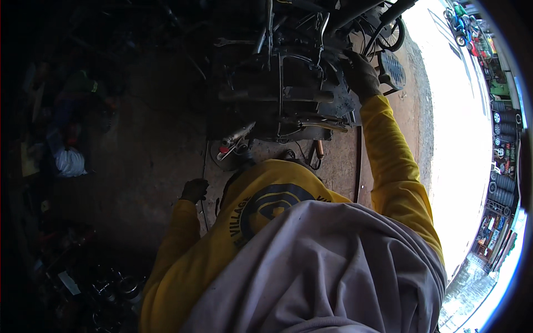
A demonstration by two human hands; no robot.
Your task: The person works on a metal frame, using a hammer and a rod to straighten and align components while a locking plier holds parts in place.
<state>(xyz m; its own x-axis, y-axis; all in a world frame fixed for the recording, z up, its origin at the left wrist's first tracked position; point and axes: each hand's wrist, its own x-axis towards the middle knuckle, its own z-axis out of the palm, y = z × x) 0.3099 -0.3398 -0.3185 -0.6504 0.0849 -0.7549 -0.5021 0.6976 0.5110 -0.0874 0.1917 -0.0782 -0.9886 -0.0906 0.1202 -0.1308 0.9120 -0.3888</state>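
My right hand (362,76), in a dark glove, reaches to the far right corner of a dark work table (300,132). Its fingers are curled among dark metal parts there; what they hold, if anything, I cannot make out. A grey ribbed plate (392,70) stands just right of it. My left hand (194,190), also gloved, hangs low at my left with its fingers curled in, beside a thin dark line on the floor that may be a cable. Metal bars (277,95) and a wrench (234,41) lie on the table.
At the table's near edge are a silvery tool with a red part (224,149) and a brown handle (319,149). A bent-over person (69,155) is at far left in shadow. A wheel (393,34) stands beyond my right hand; stacked tyres (502,130) line the far right.
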